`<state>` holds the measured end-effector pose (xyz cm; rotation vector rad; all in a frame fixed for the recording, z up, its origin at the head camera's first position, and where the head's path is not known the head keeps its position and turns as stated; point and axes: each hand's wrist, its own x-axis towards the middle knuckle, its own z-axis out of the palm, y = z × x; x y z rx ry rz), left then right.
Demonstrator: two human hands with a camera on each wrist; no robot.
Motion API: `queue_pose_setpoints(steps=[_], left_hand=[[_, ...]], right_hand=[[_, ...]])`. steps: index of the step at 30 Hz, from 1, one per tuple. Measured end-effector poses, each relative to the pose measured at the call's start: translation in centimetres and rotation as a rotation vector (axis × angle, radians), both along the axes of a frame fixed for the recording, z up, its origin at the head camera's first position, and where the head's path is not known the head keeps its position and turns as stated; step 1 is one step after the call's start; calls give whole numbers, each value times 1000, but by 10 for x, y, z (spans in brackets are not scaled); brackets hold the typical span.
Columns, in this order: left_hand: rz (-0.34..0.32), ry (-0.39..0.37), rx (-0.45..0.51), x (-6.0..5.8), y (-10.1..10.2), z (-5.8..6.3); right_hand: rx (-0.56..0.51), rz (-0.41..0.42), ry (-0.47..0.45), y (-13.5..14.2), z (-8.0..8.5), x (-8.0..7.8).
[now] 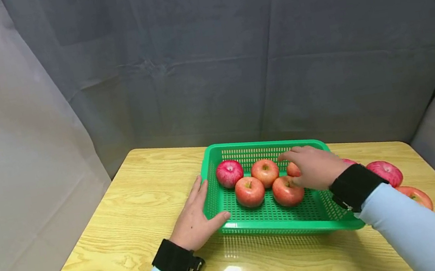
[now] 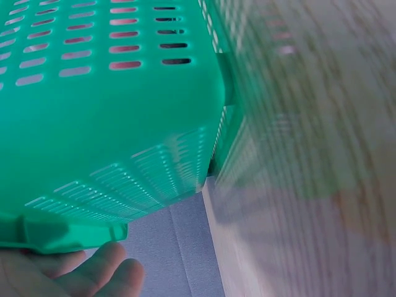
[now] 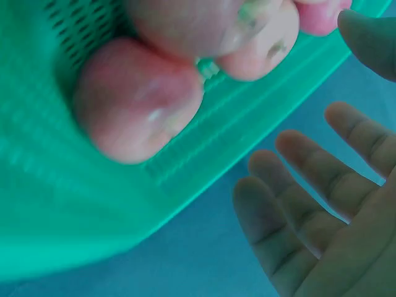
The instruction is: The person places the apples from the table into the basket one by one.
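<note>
A green plastic basket (image 1: 273, 224) with slotted walls stands on the table, holding several apples. Among them are a dark red apple (image 1: 229, 173) at the left and paler red apples (image 1: 250, 192) beside it. My left hand (image 1: 195, 218) rests along the basket's left rim, fingers straight and thumb over the front corner; its fingers (image 2: 111, 272) show beside the rim in the left wrist view. Above the basket's right half, my right hand (image 1: 313, 167) hovers with spread, relaxed fingers. In the right wrist view a gap separates those fingers from the nearest apple (image 3: 139, 102). One apple is partly hidden under this hand.
More apples lie on the table to the right of the basket: a dark red apple (image 1: 385, 172) and a paler apple (image 1: 415, 197), partly behind the right forearm. The wooden table (image 1: 103, 246) ends at a grey curtain (image 1: 198, 63) behind.
</note>
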<state>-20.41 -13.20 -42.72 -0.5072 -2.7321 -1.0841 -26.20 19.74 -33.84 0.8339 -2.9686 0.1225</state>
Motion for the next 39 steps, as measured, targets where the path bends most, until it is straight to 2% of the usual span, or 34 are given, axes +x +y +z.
queue_pose_setpoints(steps=[10,19,24,31,39], left_hand=[[5,0,-6,0,-1,1],[-1,-5,-12,0,0,2],[5,-7,-12,0,0,2],[7,-7,-9,0,0,1],[-2,-6,8,0,0,0]], right_hand=[[32,-69,1,45,10,4],[5,-166,-61,80,10,6],[-23,-229,-93,98,5,2],[-4,-272,-128,118,-11,-5],[-4,-275,-155,131,-28,-13]])
